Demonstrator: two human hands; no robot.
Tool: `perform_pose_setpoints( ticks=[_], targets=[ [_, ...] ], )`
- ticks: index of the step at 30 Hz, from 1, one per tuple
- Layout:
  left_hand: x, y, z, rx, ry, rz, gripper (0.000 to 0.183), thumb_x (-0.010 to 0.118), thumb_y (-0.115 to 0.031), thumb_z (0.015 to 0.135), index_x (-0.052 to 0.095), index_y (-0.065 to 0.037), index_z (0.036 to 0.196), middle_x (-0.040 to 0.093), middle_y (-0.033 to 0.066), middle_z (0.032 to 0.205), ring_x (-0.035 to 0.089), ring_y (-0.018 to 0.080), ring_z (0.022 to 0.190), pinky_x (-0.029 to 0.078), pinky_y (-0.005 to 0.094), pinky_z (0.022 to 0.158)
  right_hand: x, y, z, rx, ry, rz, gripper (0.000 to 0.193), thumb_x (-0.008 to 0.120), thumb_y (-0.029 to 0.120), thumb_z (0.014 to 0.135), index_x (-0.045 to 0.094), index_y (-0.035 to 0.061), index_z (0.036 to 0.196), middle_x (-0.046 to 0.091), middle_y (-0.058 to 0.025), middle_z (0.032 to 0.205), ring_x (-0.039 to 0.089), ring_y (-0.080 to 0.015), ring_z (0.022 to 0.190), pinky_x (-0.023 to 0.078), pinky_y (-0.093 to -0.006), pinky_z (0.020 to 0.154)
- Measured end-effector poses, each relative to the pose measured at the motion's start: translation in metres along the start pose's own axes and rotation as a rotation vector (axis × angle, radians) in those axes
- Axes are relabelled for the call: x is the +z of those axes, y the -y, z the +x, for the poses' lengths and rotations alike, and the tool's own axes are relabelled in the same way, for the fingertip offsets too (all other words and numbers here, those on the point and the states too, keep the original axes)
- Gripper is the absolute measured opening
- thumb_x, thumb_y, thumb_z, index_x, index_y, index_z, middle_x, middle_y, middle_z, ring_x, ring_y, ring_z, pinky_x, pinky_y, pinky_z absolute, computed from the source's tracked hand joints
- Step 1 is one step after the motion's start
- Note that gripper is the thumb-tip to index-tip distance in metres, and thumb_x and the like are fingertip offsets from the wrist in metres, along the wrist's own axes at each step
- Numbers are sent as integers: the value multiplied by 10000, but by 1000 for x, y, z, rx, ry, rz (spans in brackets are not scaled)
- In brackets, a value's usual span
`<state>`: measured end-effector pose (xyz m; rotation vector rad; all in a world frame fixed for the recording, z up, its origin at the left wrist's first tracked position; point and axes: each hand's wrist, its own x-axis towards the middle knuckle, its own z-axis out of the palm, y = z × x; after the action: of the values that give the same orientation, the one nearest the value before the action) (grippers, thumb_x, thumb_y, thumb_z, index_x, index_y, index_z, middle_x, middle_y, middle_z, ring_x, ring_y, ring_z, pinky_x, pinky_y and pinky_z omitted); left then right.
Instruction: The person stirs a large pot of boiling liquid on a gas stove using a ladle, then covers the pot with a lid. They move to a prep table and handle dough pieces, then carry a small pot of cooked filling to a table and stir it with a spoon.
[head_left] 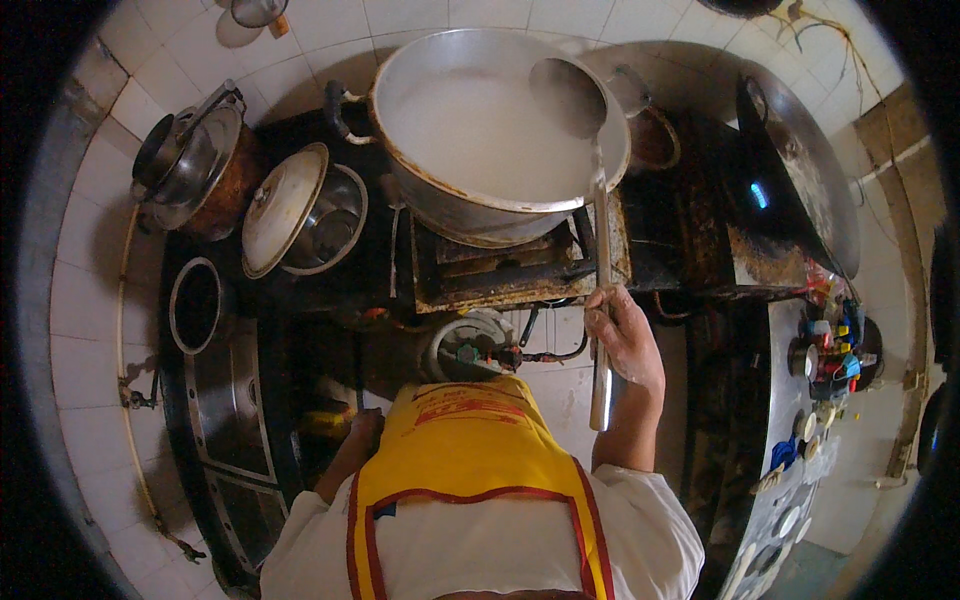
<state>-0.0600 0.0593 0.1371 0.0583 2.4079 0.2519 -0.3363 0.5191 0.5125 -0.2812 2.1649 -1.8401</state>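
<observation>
My right hand [625, 335] is closed around the metal handle of a long-handled scoop [601, 225]. Its broad, round, dark head rests over the right inside of a big aluminium pot [455, 185]; whether it is a ladle or a skimmer I cannot tell. Cloudy whitish liquid, perhaps under steam, fills much of the pot. The pot stands on a rusty, grimy stove burner [500, 265] straight ahead. My left hand [365, 430] hangs low beside my yellow apron, apart from the pot. Its fingers are too dark and hidden to make out.
A metal bowl [350, 235] with a lid [287, 210] leaning on it and a stained pot [225, 185] stand left. A large wok [810, 170] leans at the right. Below the burner is a gas cylinder [465, 340]. Several small containers crowd the right counter [775, 400].
</observation>
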Motion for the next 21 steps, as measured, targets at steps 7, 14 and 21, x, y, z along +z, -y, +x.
perform_pose_setpoints(
  ticks=[7,14,21],
  targets=[
    [52,23,26,-42,-43,26,223,548,-249,915,702,-102,982,699,122,1003,670,280,893,533,382,756,-1,3,0,-40,16,9,101,523,-11,933,519,8,1032,460,4,761,414,-99,699,385,-258,624],
    [34,9,13,-530,-177,-1204,254,583,-262,909,698,-69,1026,677,104,900,631,236,784,499,352,660,-2,1,2,-22,-20,20,101,531,-5,929,520,18,1027,461,1,770,421,-105,697,389,-263,628],
    [45,11,21,-611,-151,-1430,236,571,-275,925,699,-84,980,680,95,883,639,241,777,507,370,659,-7,-2,1,-33,-17,-17,98,536,6,935,523,26,1030,469,5,773,436,-102,701,403,-262,631]
  ],
)
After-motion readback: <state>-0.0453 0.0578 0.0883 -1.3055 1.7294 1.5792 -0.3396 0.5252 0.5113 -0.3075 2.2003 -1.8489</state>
